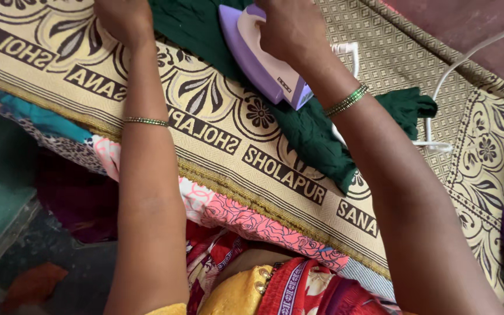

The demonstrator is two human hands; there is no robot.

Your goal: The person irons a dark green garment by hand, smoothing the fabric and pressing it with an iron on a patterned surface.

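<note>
Head view shows the right hand (pixel 290 26) closed around the handle of a smooth lilac-and-white iron (pixel 263 58), its pointed plate flat on a crinkled dark green cloth (pixel 316 134). That cloth lies on a woven beige mat (pixel 217 125) with dark floral borders covering the surface. The left hand (pixel 125 20) presses the mat just beside the cloth, fingers cut off so I cannot tell their pose; a white cord (pixel 456 67) loops over open mat right of the iron.
</note>
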